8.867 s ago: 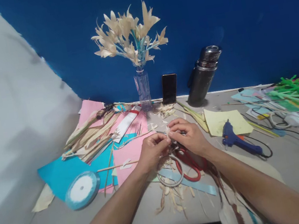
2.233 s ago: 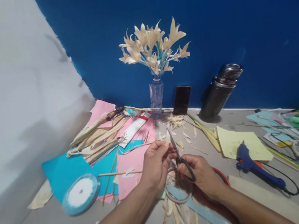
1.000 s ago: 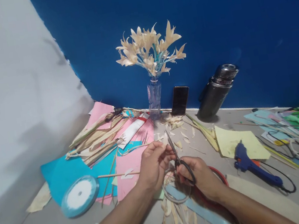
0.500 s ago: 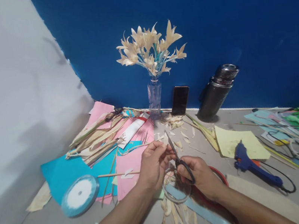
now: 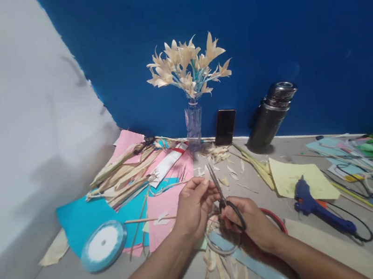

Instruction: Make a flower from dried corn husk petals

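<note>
Between the thumb and fingers of my left hand (image 5: pixel 195 204) is a small pale husk petal (image 5: pixel 207 173), its tip pointing up. My right hand (image 5: pixel 250 219) has its fingers in the black handles of a pair of scissors (image 5: pixel 217 184). The blades point upward, right beside the petal and close to my left fingertips; whether they touch it I cannot tell. Below my hands lie a roll of tape (image 5: pixel 225 251), a light blue ribbon strip (image 5: pixel 260 270) and several curled husk strips (image 5: pixel 224 277). Part of a red ring-shaped thing (image 5: pixel 276 219) shows behind my right wrist.
Pale husk flowers (image 5: pixel 189 66) stand in a clear bottle (image 5: pixel 194 124) by the wall. Near it are a phone (image 5: pixel 226 127) and a dark flask (image 5: pixel 271 119). A blue glue gun (image 5: pixel 322 212) lies right; a ribbon spool (image 5: pixel 103 247) and dried husks (image 5: pixel 122 178) are left.
The view has shifted slightly, so the table things sit a little lower. Both hands keep nearly the same pose, and the scissors stay beside the petal.
</note>
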The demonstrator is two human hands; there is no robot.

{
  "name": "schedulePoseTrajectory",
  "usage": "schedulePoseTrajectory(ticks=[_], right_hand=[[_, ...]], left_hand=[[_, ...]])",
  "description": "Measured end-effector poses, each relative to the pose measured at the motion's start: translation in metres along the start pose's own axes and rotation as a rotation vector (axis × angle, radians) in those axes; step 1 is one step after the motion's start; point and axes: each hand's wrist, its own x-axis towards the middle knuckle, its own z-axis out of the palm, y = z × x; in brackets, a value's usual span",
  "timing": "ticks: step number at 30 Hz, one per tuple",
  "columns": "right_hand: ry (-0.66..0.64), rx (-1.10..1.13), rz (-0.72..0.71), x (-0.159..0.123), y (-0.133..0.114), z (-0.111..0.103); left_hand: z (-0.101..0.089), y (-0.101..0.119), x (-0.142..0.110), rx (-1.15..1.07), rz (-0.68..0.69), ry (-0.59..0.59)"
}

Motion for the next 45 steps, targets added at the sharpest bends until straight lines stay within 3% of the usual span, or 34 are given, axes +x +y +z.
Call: schedulePoseTrajectory(ticks=[8, 17, 45], right_hand=[[-0.002, 0.036, 0.007, 0.0005, 0.0017, -0.0020], [-0.014, 0.024, -0.022, -0.0011, 0.0023, -0.0033], [-0.005, 0.037, -0.029, -0.0014, 0.0045, -0.0023]], left_hand=[[-0.0053, 0.0061, 0.0051, 0.063, 0.071, 0.041], [-0.0001, 0.0050, 0.0006, 0.041, 0.016, -0.042], [0.0007, 0.0065, -0.0018, -0.034, -0.036, -0.034]])
